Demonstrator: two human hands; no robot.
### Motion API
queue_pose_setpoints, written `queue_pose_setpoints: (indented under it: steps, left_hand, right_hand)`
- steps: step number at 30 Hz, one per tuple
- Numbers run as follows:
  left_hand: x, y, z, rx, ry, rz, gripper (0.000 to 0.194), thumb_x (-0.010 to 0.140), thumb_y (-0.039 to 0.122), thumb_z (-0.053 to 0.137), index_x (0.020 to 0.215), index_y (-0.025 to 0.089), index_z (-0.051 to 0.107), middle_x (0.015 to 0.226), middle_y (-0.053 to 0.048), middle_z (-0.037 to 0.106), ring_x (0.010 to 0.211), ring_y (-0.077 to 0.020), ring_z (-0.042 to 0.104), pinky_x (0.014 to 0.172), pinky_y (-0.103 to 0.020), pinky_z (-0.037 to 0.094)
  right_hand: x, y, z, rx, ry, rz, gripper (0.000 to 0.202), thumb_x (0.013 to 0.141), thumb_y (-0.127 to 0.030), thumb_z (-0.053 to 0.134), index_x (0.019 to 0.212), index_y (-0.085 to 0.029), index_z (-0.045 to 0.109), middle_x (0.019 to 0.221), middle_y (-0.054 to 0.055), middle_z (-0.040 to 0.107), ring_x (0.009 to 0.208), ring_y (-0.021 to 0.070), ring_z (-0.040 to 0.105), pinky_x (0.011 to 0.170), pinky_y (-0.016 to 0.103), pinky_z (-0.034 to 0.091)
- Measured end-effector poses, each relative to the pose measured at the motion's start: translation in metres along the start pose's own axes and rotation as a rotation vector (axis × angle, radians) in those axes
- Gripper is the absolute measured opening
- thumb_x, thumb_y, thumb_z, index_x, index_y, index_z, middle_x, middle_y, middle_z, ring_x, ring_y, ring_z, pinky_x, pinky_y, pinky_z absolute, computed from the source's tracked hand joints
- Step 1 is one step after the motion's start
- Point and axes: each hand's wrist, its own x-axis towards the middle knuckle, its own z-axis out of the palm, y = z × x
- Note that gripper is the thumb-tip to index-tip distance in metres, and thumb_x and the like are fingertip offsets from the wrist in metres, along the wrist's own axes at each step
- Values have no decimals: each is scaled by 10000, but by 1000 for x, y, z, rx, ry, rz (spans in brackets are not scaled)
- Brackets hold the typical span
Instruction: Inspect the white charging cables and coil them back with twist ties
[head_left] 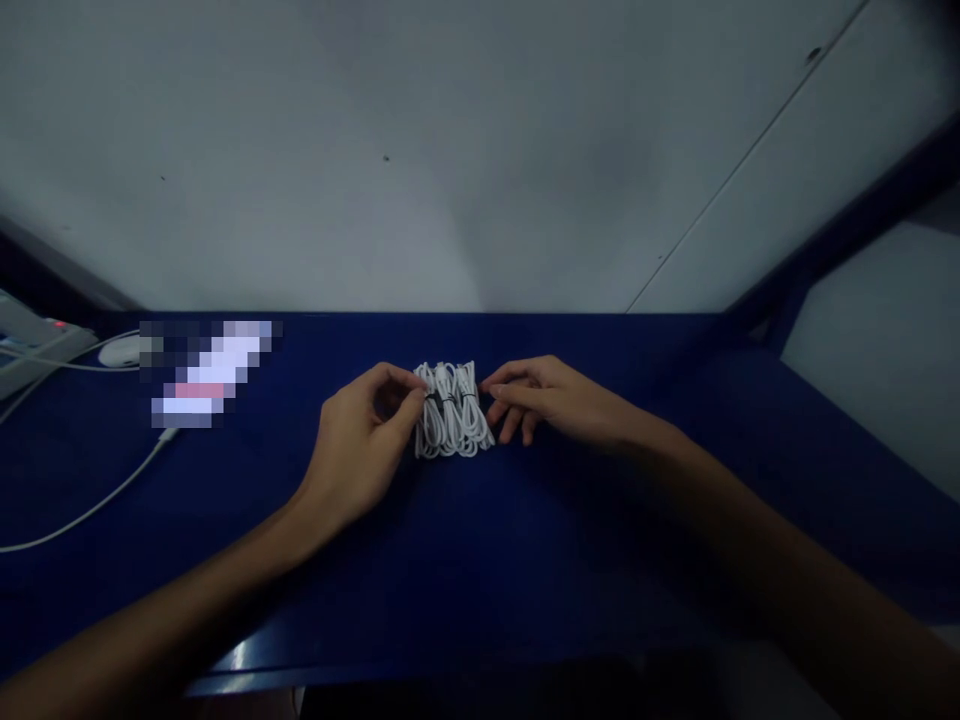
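Several white cables [448,412], coiled into bundles, lie side by side on a blue table [480,560]. Each bundle runs front to back, with a dark tie round its middle. At the left end of the row, my left hand [367,440] has its thumb and forefinger tips closed together on the edge of the nearest bundle. My right hand [551,400] is beside the right end. Its fingers are loosely bent and apart, with nothing held, and the fingertips are close to the last bundle; whether they touch it I cannot tell.
A lit, blurred-out phone-like screen [214,370] lies at the left, with a white cord [112,500] plugged into its near end. Behind it are a white rounded object [124,349] and a white power strip [45,350]. A pale wall [450,150] rises behind the table.
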Motion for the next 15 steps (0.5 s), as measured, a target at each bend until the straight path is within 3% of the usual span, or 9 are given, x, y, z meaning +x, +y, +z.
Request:
queue_pose_setpoints:
  steps: [3, 7, 11, 13, 15]
  left_hand:
    - [2, -1, 0, 6, 13, -12, 194, 968, 407, 781, 1046, 230, 795, 989, -68, 811, 837, -246, 745, 697, -378, 592]
    - [4, -1, 1, -30, 52, -21, 199, 931, 373, 791, 1055, 219, 767, 992, -80, 798, 798, -237, 730, 628, -354, 568]
    - [7, -4, -1, -96, 133, -36, 211, 901, 303, 746, 1083, 211, 693, 929, -73, 765, 714, -216, 683, 552, -324, 515]
    - [8, -6, -3, -124, 171, -45, 213, 896, 278, 722, 1089, 218, 656, 893, -57, 745, 684, -204, 651, 537, -310, 484]
    - [10, -8, -5, -145, 198, -52, 205, 891, 258, 706, 1077, 223, 628, 869, -44, 727, 664, -192, 622, 536, -303, 461]
  right_hand:
    - [0, 2, 1, -55, 56, -16, 259, 1131, -302, 586, 1229, -112, 734, 991, 138, 844, 782, 226, 821, 612, 310, 620]
    - [-3, -1, 8, -194, 231, -55, 334, 1111, -342, 596, 1335, -121, 707, 983, 127, 835, 775, 245, 793, 623, 352, 590]
    - [-6, -19, 30, -368, 371, -94, 645, 1076, -525, 631, 1552, -94, 583, 1042, 165, 828, 967, 352, 782, 883, 511, 597]
    - [-5, -31, 44, -614, 406, -65, 856, 1050, -658, 603, 1666, -81, 459, 1222, 240, 801, 1081, 441, 769, 916, 589, 590]
    - [-1, -42, 57, -760, 381, -56, 950, 1047, -715, 574, 1694, -40, 410, 1244, 276, 795, 1128, 493, 761, 947, 622, 578]
